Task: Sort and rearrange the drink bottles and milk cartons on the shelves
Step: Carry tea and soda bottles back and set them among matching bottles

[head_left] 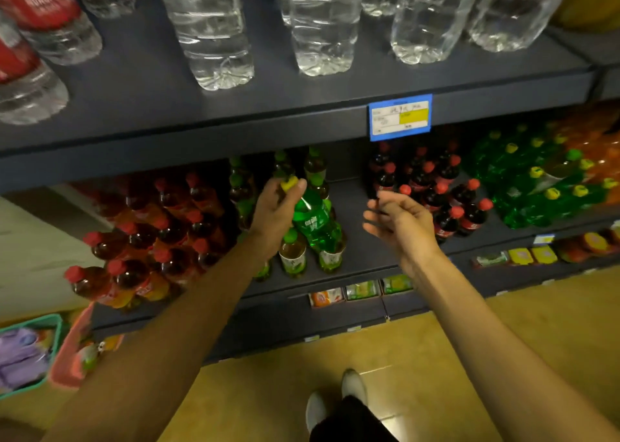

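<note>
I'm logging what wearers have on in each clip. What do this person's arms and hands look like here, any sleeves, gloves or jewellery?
Both forearms are bare up to the frame edge: no sleeves show. The left hand and right hand wear no gloves, and no watch, bracelet or ring is visible. The fingers are uncovered.

Blue-framed price tag point(400, 117) with yellow patch clipped to front edge of upper shelf. Teal basket point(30, 354) at lower left on floor, purple packets inside; orange-pink basket point(72, 347) just beside it to right. Tan floor point(436, 347) below shelving. Two pale shoes point(335, 398) at bottom centre, dark trouser leg point(349, 421) above them.
</note>
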A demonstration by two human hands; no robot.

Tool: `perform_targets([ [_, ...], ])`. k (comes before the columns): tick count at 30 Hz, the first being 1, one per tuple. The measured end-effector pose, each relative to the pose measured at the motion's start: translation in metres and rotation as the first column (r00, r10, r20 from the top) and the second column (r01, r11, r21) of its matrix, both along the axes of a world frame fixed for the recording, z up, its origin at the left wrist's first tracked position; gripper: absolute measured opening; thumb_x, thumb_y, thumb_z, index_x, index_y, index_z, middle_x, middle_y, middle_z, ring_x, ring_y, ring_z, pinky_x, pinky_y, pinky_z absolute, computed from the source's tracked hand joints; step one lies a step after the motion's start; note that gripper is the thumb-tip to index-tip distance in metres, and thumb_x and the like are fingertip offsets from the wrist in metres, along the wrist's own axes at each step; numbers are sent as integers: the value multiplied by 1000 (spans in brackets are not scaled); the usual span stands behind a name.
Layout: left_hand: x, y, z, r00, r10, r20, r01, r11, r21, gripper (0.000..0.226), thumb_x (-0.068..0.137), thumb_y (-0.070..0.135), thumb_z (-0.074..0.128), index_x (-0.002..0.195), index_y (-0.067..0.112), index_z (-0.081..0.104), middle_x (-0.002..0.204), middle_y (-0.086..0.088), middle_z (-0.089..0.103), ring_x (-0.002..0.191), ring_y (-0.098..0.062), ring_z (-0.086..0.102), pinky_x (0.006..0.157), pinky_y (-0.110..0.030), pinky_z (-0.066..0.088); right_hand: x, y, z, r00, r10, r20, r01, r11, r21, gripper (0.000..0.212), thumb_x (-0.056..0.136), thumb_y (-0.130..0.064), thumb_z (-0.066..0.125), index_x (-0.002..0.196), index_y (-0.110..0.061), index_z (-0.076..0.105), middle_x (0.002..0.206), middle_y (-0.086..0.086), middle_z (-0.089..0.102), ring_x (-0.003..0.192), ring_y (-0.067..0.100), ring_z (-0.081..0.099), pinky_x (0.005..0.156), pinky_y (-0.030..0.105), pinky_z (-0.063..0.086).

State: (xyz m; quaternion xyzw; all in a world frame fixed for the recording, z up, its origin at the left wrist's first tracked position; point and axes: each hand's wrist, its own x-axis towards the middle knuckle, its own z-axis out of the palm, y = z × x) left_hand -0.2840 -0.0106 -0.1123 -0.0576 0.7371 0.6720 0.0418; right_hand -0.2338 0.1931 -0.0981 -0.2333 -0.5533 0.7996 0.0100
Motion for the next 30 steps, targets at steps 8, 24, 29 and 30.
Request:
perform_targets([
  [8, 30, 108, -15, 913, -253, 321, 149, 937, 316, 38, 79, 55, 71, 100, 24, 70, 108, -15, 72, 92, -24, 71, 78, -39, 58, 55, 72, 6, 972, -236, 1, 236, 972, 15, 14, 98, -3, 55, 93, -10, 66, 80, 6, 70, 69, 19, 67, 62, 31, 61],
  [24, 93, 342, 9, 702, -602, 381, 438, 786, 436, 44, 92, 52, 56, 101, 9, 61, 75, -14, 64, 58, -25, 63, 53, -29, 52, 153, 264, 14, 855, -518, 39, 515, 855, 60, 14, 96, -3, 55, 90, -12, 64, 78, 6, 67, 69, 21, 65, 59, 30, 60],
  [29, 113, 411, 0, 709, -582, 399, 419, 802, 427, 42, 95, 49, 53, 95, 7, 59, 70, -13, 61, 46, -18, 58, 45, -22, 48, 165, 343, 0, 871, -488, 60, 483, 872, 83, 18, 97, -3, 53, 85, -14, 60, 79, 7, 65, 67, 19, 62, 61, 31, 58],
  [30, 116, 423, -2, 717, -569, 403, 403, 810, 426, 41, 96, 48, 52, 92, 7, 59, 70, -13, 60, 45, -18, 57, 44, -22, 48, 165, 357, -4, 878, -474, 69, 468, 880, 86, 18, 97, -2, 52, 86, -14, 60, 79, 6, 65, 65, 18, 62, 63, 31, 58],
])
